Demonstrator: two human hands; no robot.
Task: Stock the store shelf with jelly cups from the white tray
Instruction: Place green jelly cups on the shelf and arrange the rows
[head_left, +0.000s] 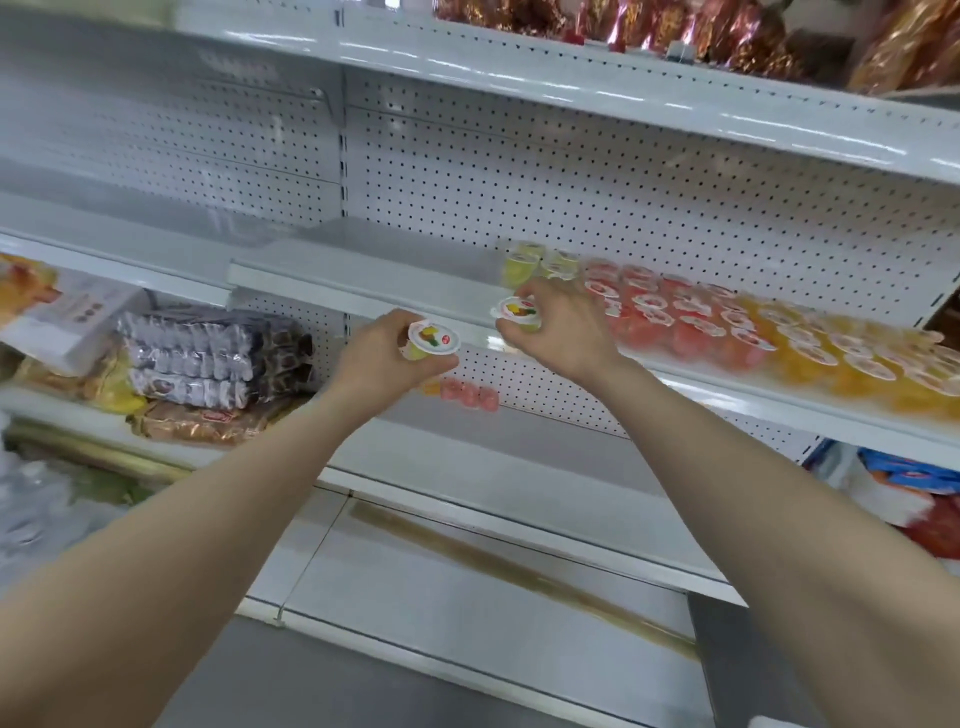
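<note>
My left hand (382, 358) grips a yellow-green jelly cup (432, 340) with a white fruit-printed lid, held in front of the shelf edge. My right hand (561, 325) holds a second cup of the same kind (517, 312) from above, just over the front lip of the middle shelf (374, 280). On that shelf stand two pale yellow cups (540, 262) at the back, then rows of red jelly cups (675, 317) and orange jelly cups (852, 358) to the right. The white tray is out of view.
The middle shelf's left part is bare white metal. Below left lie dark snack packs (208, 358) and brown wrapped packs (197, 423). A few pink cups (467, 397) sit on the lower shelf. Foil bags (675, 31) fill the top shelf. Blue-and-red packets (914, 493) lie at lower right.
</note>
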